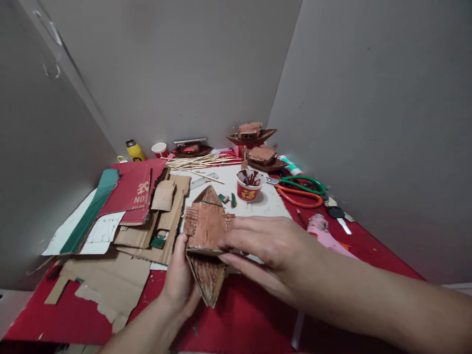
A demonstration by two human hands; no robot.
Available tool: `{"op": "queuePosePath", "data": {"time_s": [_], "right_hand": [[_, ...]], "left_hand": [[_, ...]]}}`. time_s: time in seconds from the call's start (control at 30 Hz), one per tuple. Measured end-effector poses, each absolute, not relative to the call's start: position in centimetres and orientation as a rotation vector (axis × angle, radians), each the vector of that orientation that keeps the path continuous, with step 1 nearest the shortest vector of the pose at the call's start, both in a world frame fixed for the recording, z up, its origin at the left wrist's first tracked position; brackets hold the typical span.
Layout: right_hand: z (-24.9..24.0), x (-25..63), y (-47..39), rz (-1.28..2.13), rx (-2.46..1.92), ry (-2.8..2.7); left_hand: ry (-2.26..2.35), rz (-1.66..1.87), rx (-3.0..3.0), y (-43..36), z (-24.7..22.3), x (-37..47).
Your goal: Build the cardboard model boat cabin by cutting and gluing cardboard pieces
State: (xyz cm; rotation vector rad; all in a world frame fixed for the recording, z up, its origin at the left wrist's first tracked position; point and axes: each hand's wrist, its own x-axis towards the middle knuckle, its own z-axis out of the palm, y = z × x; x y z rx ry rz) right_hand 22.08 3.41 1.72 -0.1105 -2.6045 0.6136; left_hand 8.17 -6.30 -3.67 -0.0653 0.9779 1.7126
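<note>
A brown-painted cardboard boat model [208,226] with pointed ends and a curved roof is held above the front of the table. My left hand [180,280] grips its left side from below, thumb against the edge of the roof. On the right side, the fingers of my right hand [261,246] are pressed together at the roof's lower right corner. A paper cup [250,189] with brown paint inside stands on the white board just behind. Small green scraps [233,199] lie between the cup and the boat.
Cardboard pieces [106,275] and red card [125,191] cover the left side. Thin sticks [202,161] and finished boat models [251,133] sit at the back, near a yellow bottle [134,151]. Scissors [300,191] and a pink cloth-like item [324,233] lie on the right.
</note>
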Motion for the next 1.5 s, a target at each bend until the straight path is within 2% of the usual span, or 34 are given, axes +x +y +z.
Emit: {"op": "queuePosePath", "data": {"time_s": [0.43,0.83,1.17,1.5], "right_hand": [[0.6,21.2,3.6,0.564,-0.061,-2.664],[1.8,21.7,4.0,0.854,-0.167,-2.681],[3.6,23.4,4.2,0.676,-0.222,-2.523],[2.6,23.3,3.1,0.608,-0.174,-2.533]], "left_hand": [[0.925,1.742,-0.015,-6.1,-3.8,8.3],[0.910,1.708,-0.008,-6.1,-3.8,8.2],[0.906,1.545,-0.001,-6.3,-3.2,7.0],[0.855,1.627,-0.010,-6.5,-3.4,7.6]]}}
